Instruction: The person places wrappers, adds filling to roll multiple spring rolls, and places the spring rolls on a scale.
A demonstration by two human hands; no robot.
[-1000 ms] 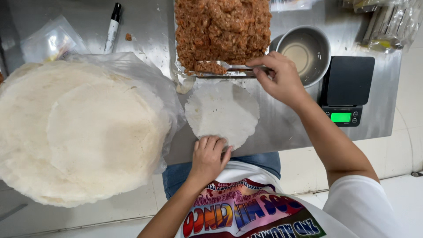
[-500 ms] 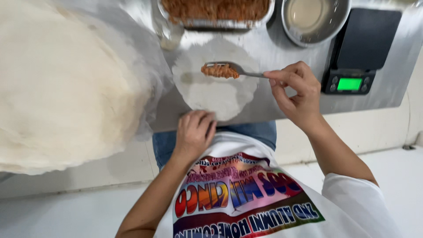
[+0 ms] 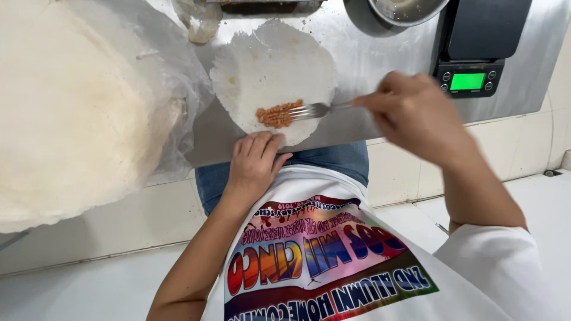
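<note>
A single round white wrapper (image 3: 270, 71) lies flat on the steel counter (image 3: 380, 47). A small heap of reddish-brown minced filling (image 3: 278, 114) sits on its near part. My right hand (image 3: 416, 113) grips a metal fork (image 3: 315, 110) whose tines rest against the filling. My left hand (image 3: 254, 161) presses its fingers on the wrapper's near edge at the counter's rim, holding nothing.
A big stack of round white wrappers (image 3: 65, 107) lies on clear plastic at the left. A black digital scale (image 3: 479, 41) with a green display stands at the right, a metal bowl (image 3: 404, 9) behind it. A tray's edge (image 3: 262, 5) shows at the top.
The fork took filling from the tray, carried it over the wrapper and set it down on the wrapper's near part. The view tilted down toward the counter edge. My left hand stayed put.
</note>
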